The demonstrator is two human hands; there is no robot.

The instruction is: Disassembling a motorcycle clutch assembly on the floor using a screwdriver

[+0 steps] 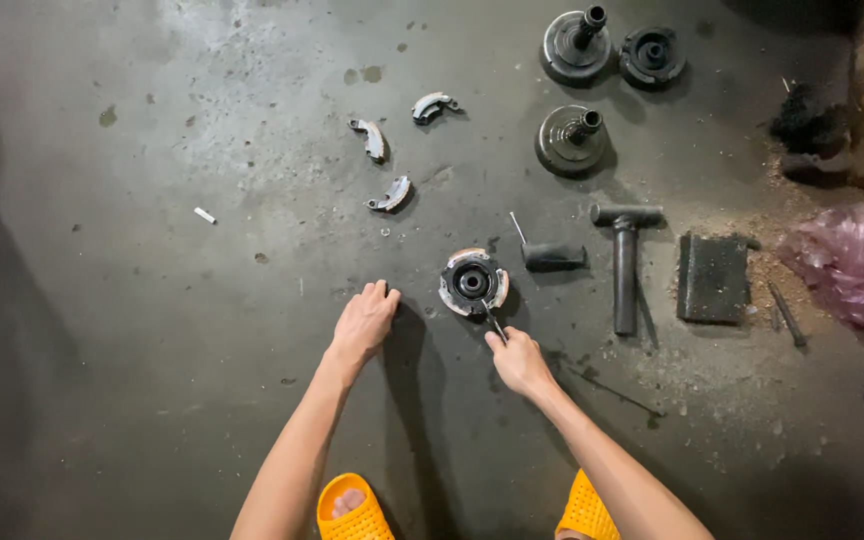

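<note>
Hands low over the stained grey concrete floor [152, 300], and the work sits right between them. The right hand [518, 362] is curled tight around a thin dark metal hand tool [493, 320], fingers pressed together on its handle end, and the tool's tip reaches up and to the left into the round metal hub with the black centre and rust-edged shoes around its rim [473, 282]. The left hand [365, 320] is planted flat on the floor just beside that hub, fingers spread, holding nothing (a brace, by the look of it).

My read: this is the prying stage, with the tool working at the lower rim of the hub. Three curved grey shoes [392, 194] already lie loose on the floor farther up, well apart from the hub. The next move would call for a steady lever against the rim without letting the hub skid, and the free left hand may need to come across to pin it.

The tool's long axis runs on a diagonal, from the right fist at lower right up toward the hub at upper left, tip pointing into the hub. The hub itself lies flat, open face up, its axis pointing straight at the camera.

Off to the right lie a dark T-shaped steel wrench [625, 262] and a stubby black cylinder [553, 256], both untouched.
</note>
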